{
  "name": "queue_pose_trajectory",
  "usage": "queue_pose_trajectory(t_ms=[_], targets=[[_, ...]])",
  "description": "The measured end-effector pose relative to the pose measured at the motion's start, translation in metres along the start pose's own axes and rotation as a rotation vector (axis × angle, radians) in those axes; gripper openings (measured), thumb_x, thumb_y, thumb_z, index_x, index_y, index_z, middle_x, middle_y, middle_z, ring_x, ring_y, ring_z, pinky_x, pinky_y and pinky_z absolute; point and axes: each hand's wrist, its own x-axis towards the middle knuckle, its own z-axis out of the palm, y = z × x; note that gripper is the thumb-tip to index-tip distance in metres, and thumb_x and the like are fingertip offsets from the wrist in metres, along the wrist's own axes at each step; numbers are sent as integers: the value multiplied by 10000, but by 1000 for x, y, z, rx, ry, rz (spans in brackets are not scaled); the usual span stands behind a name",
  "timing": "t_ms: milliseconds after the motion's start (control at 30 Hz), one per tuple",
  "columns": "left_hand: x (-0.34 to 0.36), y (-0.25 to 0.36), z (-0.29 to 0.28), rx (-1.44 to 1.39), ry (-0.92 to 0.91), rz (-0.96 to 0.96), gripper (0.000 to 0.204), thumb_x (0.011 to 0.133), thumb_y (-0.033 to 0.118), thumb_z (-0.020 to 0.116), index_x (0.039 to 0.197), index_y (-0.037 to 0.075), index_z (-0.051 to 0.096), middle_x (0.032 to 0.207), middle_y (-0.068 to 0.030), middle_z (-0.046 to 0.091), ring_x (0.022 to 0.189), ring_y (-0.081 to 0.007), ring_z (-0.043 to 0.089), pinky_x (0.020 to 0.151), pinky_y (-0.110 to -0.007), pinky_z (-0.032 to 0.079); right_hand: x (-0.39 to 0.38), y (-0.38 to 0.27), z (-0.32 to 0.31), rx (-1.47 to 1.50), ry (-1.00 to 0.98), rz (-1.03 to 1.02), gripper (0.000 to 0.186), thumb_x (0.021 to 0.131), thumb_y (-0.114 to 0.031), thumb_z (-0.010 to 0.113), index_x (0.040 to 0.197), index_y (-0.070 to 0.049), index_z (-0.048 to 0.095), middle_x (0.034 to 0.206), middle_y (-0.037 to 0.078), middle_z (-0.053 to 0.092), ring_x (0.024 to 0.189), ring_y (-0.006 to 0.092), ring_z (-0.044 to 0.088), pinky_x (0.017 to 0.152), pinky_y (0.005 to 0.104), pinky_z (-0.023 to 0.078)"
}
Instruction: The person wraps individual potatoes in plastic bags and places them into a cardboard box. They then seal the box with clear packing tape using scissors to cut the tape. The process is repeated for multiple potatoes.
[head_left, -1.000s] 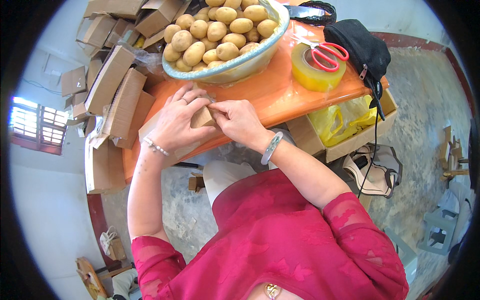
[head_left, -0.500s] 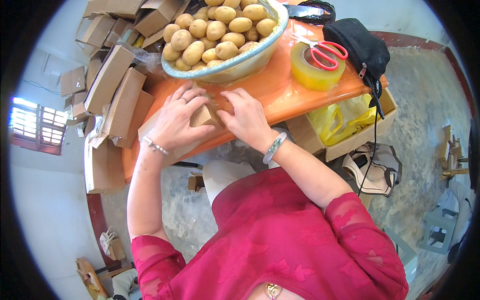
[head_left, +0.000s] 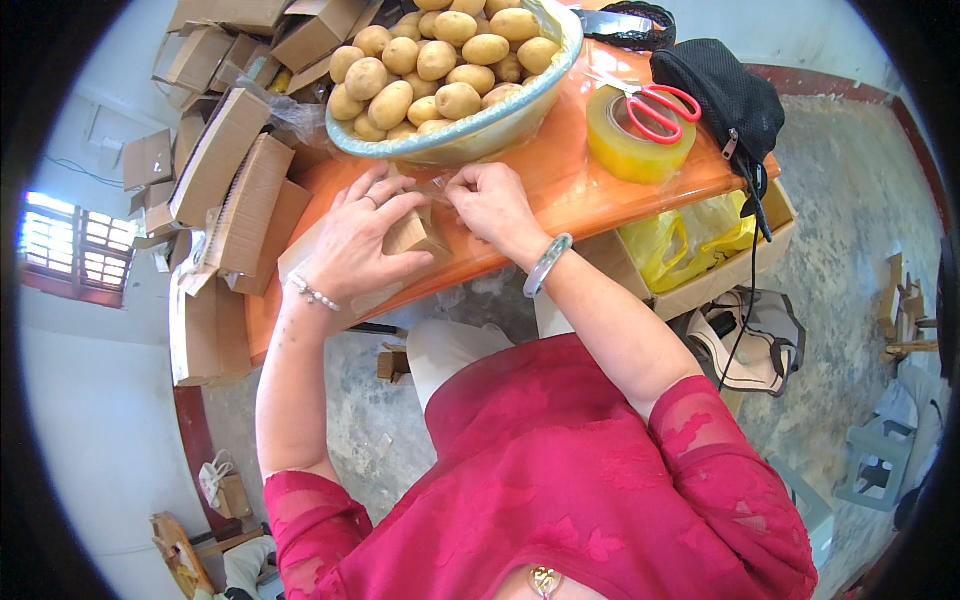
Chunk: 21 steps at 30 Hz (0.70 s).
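The left hand (head_left: 365,240) lies over a small brown cardboard box (head_left: 412,236), its grip closed around it with the fingers spread across the top and near side. The right hand (head_left: 492,203) is just beside it, the grip pinched on a strip of clear tape (head_left: 437,186) that runs to the top of the box; fingertips of both hands almost meet there. The box sits on the orange surface (head_left: 560,175), at its near edge, directly in front of the big bowl (head_left: 520,100).

Taking that bowl as the landmark: it is a wide, pale blue-green one, heaped full of yellow-brown potatoes (head_left: 440,60). To its right on the surface lies a thick roll of yellowish tape (head_left: 625,145), with red-handled scissors (head_left: 655,105) resting across the top of it. Further right of the bowl, at the surface's end, a black mesh bag (head_left: 725,95) hangs partly over the edge. Below and right of the bowl, under the surface, an open cardboard carton (head_left: 700,270) holds crumpled yellow plastic bags (head_left: 665,245). Left of the bowl, flat and folded cardboard boxes (head_left: 230,170) are stacked and leaning in a heap, some on the surface's left end and some beyond it. A pale bangle (head_left: 547,264) circles the right wrist and a bead bracelet (head_left: 312,292) the left.
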Motion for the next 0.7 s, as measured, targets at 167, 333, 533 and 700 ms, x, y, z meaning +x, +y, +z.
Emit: queue_pose_trajectory(t_ms=[167,333,533,700], targets=[[-1,-2,2,-3,9,3,565,677,359,722,1172,119,591,1323,-115,508,1327,-396,355,1087,-482,321,0,6,0,-59,-23,-47,180,822,-118,576,854,14,696,690,141,661,612,219,634,588,340,509],[3,5,-6,23,-56,-8,516,699,363,723,1134,111,612,1330,-135,504,1328,-428,346,1074,-491,340,-2,5,1,-112,12,-107,168,841,-109,589,862,21,693,664,144,667,548,183,642,552,319,515],[6,6,-6,33,-91,-18,549,720,387,707,1169,93,592,1355,-162,484,1334,-439,336,1084,-484,332,-2,2,1,-146,62,-152,169,780,-138,587,800,-12,699,772,223,645,766,388,634,706,444,510],[1,9,-8,-129,-36,-148,702,723,387,686,1296,43,471,1388,-180,455,1342,-372,354,1107,-433,309,-12,-1,-2,-94,87,-275,157,791,-132,590,808,-13,690,761,210,646,746,378,633,681,433,508]])
